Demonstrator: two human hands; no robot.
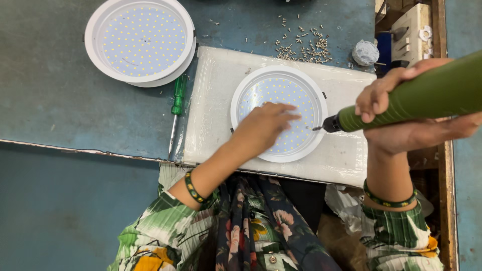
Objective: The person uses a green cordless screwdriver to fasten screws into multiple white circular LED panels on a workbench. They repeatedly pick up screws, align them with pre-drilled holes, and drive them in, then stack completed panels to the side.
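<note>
Two stacked lamp housings (pixel 140 42), LED-dotted.

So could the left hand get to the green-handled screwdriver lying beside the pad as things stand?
Probably yes. The left hand rests on the round light panel and holds nothing, and the green screwdriver lies uncovered on the blue table just to its left, with nothing between them.

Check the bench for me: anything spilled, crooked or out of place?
Small screws lie scattered loose on the blue bench, not in a container. The two stacked lamp housings sit slightly offset. Nothing else stands out.
</note>
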